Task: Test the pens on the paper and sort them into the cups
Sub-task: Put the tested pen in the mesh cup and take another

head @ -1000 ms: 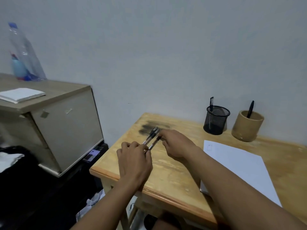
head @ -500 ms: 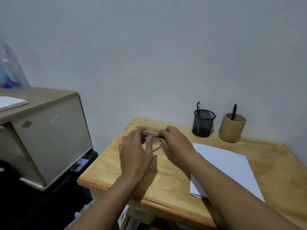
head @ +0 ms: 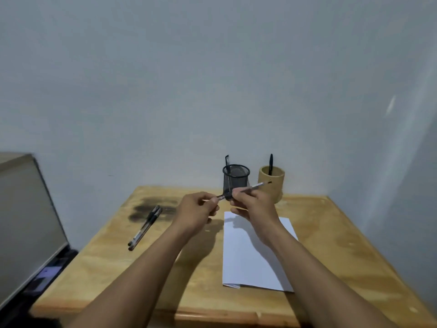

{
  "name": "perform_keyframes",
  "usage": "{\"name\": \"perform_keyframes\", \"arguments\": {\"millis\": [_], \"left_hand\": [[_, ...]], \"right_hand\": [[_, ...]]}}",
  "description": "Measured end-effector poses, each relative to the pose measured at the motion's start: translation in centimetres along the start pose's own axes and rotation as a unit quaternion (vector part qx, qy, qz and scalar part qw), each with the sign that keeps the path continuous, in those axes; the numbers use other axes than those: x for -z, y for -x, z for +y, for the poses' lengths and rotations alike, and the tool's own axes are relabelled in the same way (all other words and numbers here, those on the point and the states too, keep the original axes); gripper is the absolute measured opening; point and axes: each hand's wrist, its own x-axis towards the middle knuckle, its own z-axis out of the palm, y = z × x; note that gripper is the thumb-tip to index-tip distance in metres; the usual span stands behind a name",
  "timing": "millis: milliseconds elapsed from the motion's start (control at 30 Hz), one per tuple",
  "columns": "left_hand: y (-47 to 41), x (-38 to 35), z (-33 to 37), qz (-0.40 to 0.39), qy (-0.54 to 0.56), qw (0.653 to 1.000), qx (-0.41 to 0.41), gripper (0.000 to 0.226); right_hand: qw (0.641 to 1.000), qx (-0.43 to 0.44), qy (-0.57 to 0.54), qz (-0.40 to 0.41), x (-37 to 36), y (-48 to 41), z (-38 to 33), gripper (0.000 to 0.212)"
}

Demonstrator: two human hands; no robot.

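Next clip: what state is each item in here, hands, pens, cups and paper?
held pen: off the table, slanting up to the right between both hands.
left hand: pinches its left end.
right hand: pinches its barrel.
two loose pens: lying side by side on the table.
mesh cup: upright, one black pen inside.
wooden cup: upright, one dark pen inside.
paper: flat on the table, no marks visible.

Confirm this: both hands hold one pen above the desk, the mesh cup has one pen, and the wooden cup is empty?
Not empty: the head view shows the wooden cup also holds one black pen. The rest is right.
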Motion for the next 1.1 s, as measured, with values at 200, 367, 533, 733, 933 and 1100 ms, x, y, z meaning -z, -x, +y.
{"name": "perform_keyframes", "arguments": {"millis": [200, 367, 533, 733, 933, 1100], "left_hand": [[-0.6, -0.9, 0.9, -0.052, 0.073, 0.996, 0.004, 0.011], [-0.8, -0.7, 0.9, -0.064, 0.098, 0.993, -0.005, 0.014], [-1.2, -0.5, 1.0, -0.074, 0.099, 0.992, -0.001, 0.021], [-2.4, -0.7, 1.0, -0.095, 0.096, 0.991, 0.016, 0.025], [-3.2, -1.0, 0.9, -0.100, 0.088, 0.991, -0.006, 0.027], [-3.3, -1.0, 0.6, -0.105, 0.079, 0.991, -0.008, 0.032]], "right_hand": [[0.999, -0.002, -0.045, 0.007, 1.0, 0.3, 0.0, 0.007], [0.999, 0.003, -0.046, -0.028, 1.3, 0.2, 0.0, 0.006], [0.999, 0.015, -0.032, -0.020, 1.0, 0.0, 0.1, 0.008], [0.998, 0.038, -0.044, 0.019, 0.6, 0.1, 0.5, 0.012], [0.996, 0.038, -0.060, 0.045, 0.4, -0.6, 0.5, 0.012], [0.996, 0.047, -0.054, 0.045, 0.6, -0.6, 0.9, 0.012]]}}
